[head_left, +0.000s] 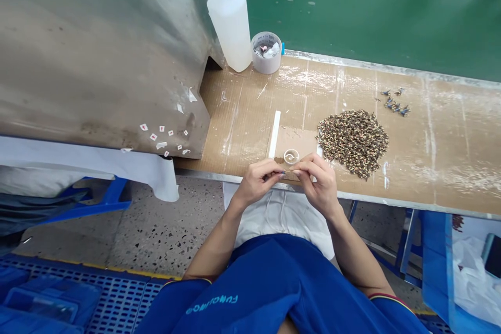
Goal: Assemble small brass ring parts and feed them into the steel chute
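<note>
Left hand (256,181) and right hand (316,182) together, fingertips pinching a thin dark sliver (285,172) | just below a small clear round plastic cup (291,156) | speckled brown heap of tiny pieces (353,143) nearby

This was a factory workshop. A long workbench (250,115) topped with worn cardboard and edged in metal ran before me, with a heap of tiny parts (354,143) on its right side and a squeeze bottle (230,26) at the top. Blue crates (50,297) sat at lower left, beside a speckled stone floor (156,229), and I wore a blue work shirt (250,292).
</note>
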### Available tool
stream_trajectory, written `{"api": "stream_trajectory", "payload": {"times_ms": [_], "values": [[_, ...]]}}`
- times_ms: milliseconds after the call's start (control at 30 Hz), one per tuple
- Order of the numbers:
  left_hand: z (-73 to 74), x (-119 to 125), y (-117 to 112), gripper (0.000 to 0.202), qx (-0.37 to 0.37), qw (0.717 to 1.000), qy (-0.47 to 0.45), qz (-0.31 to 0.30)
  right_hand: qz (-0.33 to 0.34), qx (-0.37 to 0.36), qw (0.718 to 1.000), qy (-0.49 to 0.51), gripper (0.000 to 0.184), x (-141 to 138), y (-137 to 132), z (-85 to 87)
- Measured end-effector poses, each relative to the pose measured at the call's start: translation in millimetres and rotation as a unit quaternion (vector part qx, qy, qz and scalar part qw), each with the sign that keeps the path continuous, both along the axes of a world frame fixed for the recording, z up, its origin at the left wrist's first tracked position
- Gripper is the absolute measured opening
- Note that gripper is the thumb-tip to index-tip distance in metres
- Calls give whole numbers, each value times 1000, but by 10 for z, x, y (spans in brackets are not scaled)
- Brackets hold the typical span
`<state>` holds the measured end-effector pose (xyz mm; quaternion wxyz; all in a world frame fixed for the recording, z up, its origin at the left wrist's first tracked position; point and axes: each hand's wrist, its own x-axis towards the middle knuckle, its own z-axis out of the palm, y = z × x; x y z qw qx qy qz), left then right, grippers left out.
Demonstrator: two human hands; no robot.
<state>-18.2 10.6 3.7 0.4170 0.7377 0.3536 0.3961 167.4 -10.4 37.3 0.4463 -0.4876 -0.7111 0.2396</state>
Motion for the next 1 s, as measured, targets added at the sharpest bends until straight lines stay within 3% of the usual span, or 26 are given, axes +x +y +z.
{"api": "stream_trajectory", "payload": {"times_ms": [233,400,767,1000], "values": [[-36,-16,6,16,-22,999,-45,12,-15,-39,997,72,19,30,23,38],[-63,-31,4,21,-54,995,-77,10,-56,-24,993,102,15,98,67,58],[-26,-46,9,21,-61,993,-97,8,-75,-23,997,-6,16,42,88,-202],[-34,-50,9,23,-67,994,-91,8,-59,-52,997,-28,16,35,74,-244]]}}
